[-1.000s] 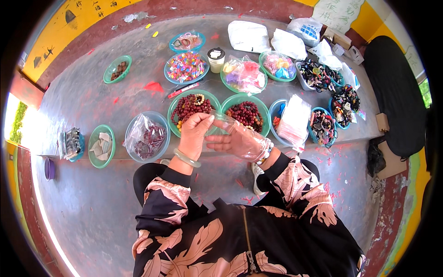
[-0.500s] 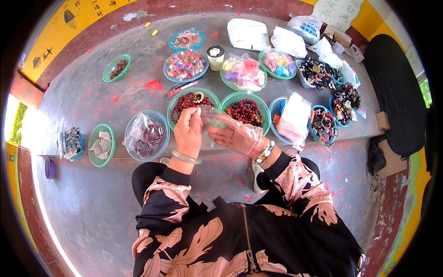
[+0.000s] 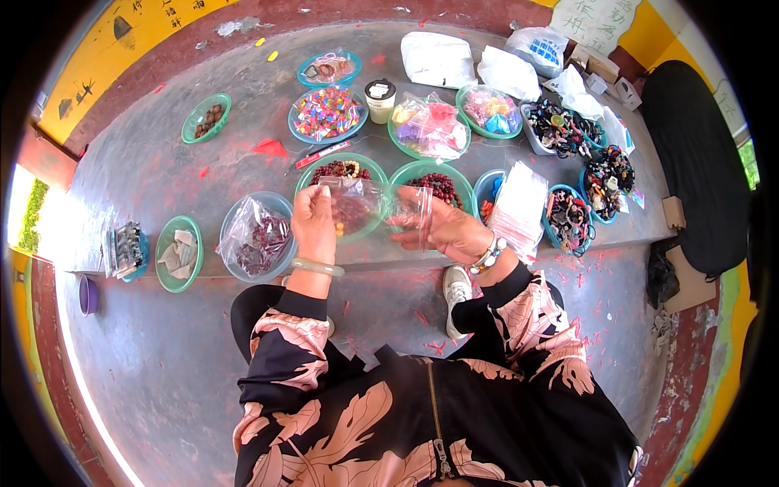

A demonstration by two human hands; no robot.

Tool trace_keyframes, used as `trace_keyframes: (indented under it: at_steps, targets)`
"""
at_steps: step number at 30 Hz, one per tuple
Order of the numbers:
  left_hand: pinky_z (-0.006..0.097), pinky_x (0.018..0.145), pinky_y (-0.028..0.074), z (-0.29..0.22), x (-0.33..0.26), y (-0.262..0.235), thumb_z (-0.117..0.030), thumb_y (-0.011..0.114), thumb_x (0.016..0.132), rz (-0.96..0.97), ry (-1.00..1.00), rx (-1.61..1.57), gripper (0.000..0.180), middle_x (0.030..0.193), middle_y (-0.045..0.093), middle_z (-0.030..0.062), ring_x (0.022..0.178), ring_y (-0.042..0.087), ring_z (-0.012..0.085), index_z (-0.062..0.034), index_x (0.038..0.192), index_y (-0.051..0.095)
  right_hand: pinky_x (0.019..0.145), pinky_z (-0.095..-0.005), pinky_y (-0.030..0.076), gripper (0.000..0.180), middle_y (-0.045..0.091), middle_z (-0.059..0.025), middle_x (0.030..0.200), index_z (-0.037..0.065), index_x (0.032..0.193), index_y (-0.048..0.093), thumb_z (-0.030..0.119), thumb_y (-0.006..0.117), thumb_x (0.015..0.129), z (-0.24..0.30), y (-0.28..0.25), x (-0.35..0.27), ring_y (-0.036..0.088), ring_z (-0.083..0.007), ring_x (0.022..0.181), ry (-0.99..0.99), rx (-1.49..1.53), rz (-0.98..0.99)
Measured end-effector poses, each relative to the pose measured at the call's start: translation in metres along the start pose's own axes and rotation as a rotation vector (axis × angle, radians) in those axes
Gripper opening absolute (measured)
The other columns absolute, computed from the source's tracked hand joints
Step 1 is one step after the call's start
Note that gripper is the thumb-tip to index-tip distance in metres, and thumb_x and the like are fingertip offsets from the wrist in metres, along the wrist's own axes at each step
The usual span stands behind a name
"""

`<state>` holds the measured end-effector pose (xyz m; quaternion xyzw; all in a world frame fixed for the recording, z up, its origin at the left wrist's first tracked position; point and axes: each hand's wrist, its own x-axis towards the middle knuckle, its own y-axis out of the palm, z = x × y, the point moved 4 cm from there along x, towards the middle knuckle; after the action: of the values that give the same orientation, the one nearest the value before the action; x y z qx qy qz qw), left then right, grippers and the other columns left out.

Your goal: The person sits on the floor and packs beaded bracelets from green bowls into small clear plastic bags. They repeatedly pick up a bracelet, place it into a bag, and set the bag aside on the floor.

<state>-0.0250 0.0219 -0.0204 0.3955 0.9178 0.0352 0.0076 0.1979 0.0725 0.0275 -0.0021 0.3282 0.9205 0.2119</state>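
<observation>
A clear plastic bag (image 3: pixel 361 203) is stretched level between my hands, above two green baskets of beads. My left hand (image 3: pixel 315 231), with a pale bangle at its wrist, pinches the bag's left edge between thumb and fingers. At the other end, my right hand (image 3: pixel 454 231) has its fingers around the bag's right end; the clear film partly covers them. Through the film show the dark red bead bracelets of the left green basket (image 3: pixel 381 172), a light beaded one among them. More dark red beads fill the right green basket (image 3: pixel 466 183).
Left of my hands stands a blue basket (image 3: pixel 229 264) with bagged dark beads. To the right, flat clear bags (image 3: pixel 519 207) lie stacked on a blue basket. Behind are a basket of colourful pieces (image 3: pixel 329 114), a lidded cup (image 3: pixel 380 101) and a red marker (image 3: pixel 322 154).
My hands have moved apart, left hand leftward and right hand rightward, drawing the bag out between them. The right hand has turned from a flat palm to fingers around the bag's end.
</observation>
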Motion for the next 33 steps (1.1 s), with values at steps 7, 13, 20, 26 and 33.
trace_keyframes:
  at_steps: [7, 13, 20, 26, 33]
  targets:
    - [0.04, 0.081, 0.041, -0.06, -0.053, 0.038, -0.014, 0.066, 0.074, 0.141, 0.827, 0.564, 0.029, 0.094, 0.057, 0.0153, 0.09, 0.053, 0.0348, -0.0026, 0.097, 0.052, 0.093, -0.0358, 0.041, 0.091, 0.038, -0.0122, 0.135, 0.02, 0.145, 0.013, -0.014, 0.05, 0.069, -0.016, -0.008, 0.015, 0.048, -0.0261, 0.115, 0.032, -0.209, -0.23]
    - [0.04, 0.072, 0.043, -0.032, -0.077, 0.063, -0.017, 0.067, 0.072, 0.488, 0.603, 0.8, 0.027, 0.089, 0.058, 0.0154, 0.085, 0.055, 0.0336, -0.0041, 0.091, 0.052, 0.098, -0.0277, 0.032, 0.093, 0.038, -0.0042, 0.135, 0.022, 0.145, 0.013, -0.021, 0.036, 0.066, -0.042, -0.003, 0.025, 0.038, -0.0171, 0.122, -0.057, -0.298, -0.24]
    - [0.034, 0.059, 0.047, -0.017, -0.069, 0.061, -0.01, 0.062, 0.078, 0.443, 0.401, 0.642, 0.015, 0.074, 0.061, 0.0118, 0.066, 0.062, 0.0246, -0.002, 0.086, 0.051, 0.1, -0.0248, 0.027, 0.093, 0.041, -0.0042, 0.129, 0.02, 0.145, 0.018, -0.02, 0.038, 0.063, -0.05, 0.004, 0.029, 0.036, -0.0147, 0.121, -0.039, -0.256, -0.297]
    - [0.037, 0.061, 0.047, -0.002, -0.056, 0.057, -0.003, 0.056, 0.077, 0.372, 0.257, 0.51, 0.012, 0.077, 0.06, 0.0147, 0.068, 0.061, 0.0286, -0.0012, 0.088, 0.052, 0.101, -0.0267, 0.026, 0.097, 0.039, -0.0036, 0.134, 0.018, 0.146, 0.014, -0.022, 0.036, 0.06, -0.071, 0.002, 0.035, 0.035, -0.0142, 0.125, -0.075, -0.155, -0.37]
    - [0.037, 0.063, 0.048, 0.008, -0.043, 0.048, -0.001, 0.055, 0.078, 0.321, 0.386, 0.406, 0.014, 0.079, 0.061, 0.0155, 0.073, 0.061, 0.0296, -0.0011, 0.092, 0.06, 0.1, -0.0237, 0.026, 0.095, 0.034, -0.0029, 0.139, 0.019, 0.146, 0.012, -0.021, 0.036, 0.062, -0.076, -0.012, 0.038, 0.029, -0.013, 0.13, -0.087, -0.069, -0.476]
